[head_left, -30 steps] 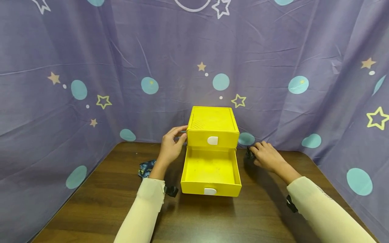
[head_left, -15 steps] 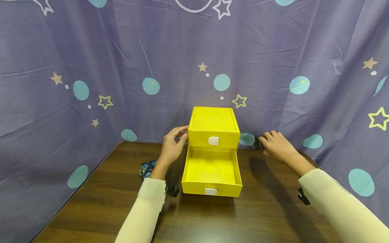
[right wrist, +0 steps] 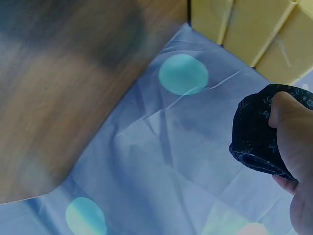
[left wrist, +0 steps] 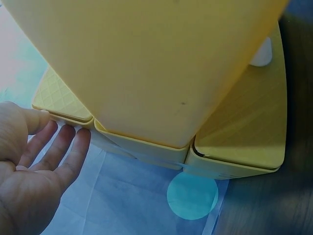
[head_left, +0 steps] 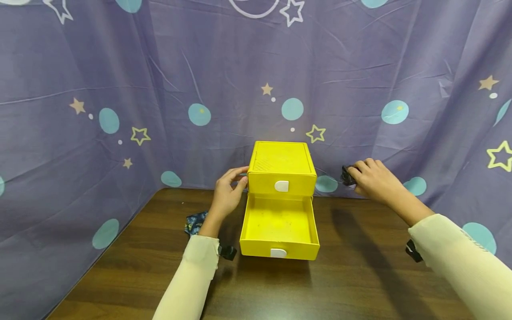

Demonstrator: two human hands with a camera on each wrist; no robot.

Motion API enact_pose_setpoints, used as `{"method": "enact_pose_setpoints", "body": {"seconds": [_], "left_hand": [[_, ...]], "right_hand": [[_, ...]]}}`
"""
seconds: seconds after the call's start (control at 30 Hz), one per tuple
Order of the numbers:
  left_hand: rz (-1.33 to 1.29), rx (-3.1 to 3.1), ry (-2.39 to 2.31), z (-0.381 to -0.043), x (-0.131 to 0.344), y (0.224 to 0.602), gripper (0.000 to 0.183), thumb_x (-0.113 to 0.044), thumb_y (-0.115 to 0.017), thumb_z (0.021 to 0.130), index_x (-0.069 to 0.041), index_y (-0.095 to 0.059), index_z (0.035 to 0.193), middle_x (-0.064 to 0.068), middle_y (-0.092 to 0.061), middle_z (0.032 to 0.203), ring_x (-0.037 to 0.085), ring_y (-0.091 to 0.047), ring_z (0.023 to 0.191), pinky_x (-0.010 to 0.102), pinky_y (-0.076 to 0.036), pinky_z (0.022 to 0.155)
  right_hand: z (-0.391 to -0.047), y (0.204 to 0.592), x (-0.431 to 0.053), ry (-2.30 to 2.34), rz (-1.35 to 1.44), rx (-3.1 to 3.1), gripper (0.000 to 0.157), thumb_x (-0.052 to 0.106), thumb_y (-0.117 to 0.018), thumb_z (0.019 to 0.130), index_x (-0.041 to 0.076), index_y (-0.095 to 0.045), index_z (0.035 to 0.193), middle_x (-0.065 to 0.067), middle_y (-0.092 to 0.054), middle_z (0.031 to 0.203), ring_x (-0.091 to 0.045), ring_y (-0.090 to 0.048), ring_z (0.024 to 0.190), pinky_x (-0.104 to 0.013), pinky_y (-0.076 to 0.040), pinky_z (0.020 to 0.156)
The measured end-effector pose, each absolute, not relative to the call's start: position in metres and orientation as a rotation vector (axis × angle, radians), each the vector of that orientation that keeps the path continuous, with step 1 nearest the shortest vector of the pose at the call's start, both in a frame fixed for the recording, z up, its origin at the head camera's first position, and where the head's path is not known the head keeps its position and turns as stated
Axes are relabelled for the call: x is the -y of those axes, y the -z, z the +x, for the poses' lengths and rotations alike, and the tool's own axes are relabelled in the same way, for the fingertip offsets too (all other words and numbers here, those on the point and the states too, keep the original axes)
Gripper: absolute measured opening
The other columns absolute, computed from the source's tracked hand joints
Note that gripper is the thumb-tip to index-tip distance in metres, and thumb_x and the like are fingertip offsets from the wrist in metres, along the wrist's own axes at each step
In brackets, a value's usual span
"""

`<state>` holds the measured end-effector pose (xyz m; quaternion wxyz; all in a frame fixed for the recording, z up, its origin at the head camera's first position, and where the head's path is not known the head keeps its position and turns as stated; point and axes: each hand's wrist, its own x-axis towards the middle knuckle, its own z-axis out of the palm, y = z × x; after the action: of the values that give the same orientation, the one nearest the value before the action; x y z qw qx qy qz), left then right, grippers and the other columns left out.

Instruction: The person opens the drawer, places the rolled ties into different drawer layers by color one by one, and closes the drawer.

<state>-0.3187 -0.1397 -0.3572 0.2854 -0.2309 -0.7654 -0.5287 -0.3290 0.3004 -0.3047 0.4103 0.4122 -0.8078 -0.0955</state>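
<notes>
A yellow two-tier drawer unit (head_left: 282, 158) stands on the table, its lower drawer (head_left: 280, 220) pulled out with a bare yellow floor. Its upper drawer, with a white handle (head_left: 282, 186), is closed. My left hand (head_left: 229, 195) rests its fingertips against the unit's left side near the top; in the left wrist view its fingers (left wrist: 56, 152) are long and loosely bent at the edge. Raised above the table, right of the unit, my right hand (head_left: 374, 180) pinches a folded dark cloth (right wrist: 257, 132) with a small leaf print between thumb and fingers.
A dark blue patterned cloth (head_left: 194, 222) lies on the wooden table (head_left: 132, 266), partly hidden behind my left forearm. A purple curtain (head_left: 340, 66) with stars and dots hangs close behind the table and along both sides.
My right hand has lifted the dark cloth off the table, up and to the right. My left hand stays at the unit's side, and the drawers have not moved.
</notes>
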Motion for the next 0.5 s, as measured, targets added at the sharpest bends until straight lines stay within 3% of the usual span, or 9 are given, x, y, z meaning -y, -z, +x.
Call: {"method": "enact_pose_setpoints", "body": {"seconds": [0.3, 0.5], "left_hand": [[-0.616, 2.042, 1.434, -0.318, 0.140, 0.356, 0.031, -0.012, -0.064, 0.102, -0.008, -0.069, 0.133, 0.008, -0.066, 0.126, 0.024, -0.067, 0.108, 0.043, -0.060, 0.089], [-0.609, 2.049, 1.420, -0.318, 0.139, 0.356, 0.031, -0.012, -0.064, 0.103, -0.008, -0.069, 0.133, 0.009, -0.066, 0.126, 0.025, -0.067, 0.108, 0.043, -0.060, 0.089]], "right_hand": [[-0.321, 0.286, -0.290, 0.220, 1.063, 1.958, 0.039, 0.010, -0.069, 0.070, -0.003, -0.064, 0.107, -0.020, -0.062, 0.095, -0.044, -0.055, 0.079, -0.053, -0.046, 0.061], [-0.312, 0.277, -0.278, 0.201, 1.064, 1.943, 0.041, 0.013, -0.071, 0.070, -0.002, -0.064, 0.108, -0.019, -0.063, 0.096, -0.044, -0.055, 0.080, -0.053, -0.046, 0.061]]}}
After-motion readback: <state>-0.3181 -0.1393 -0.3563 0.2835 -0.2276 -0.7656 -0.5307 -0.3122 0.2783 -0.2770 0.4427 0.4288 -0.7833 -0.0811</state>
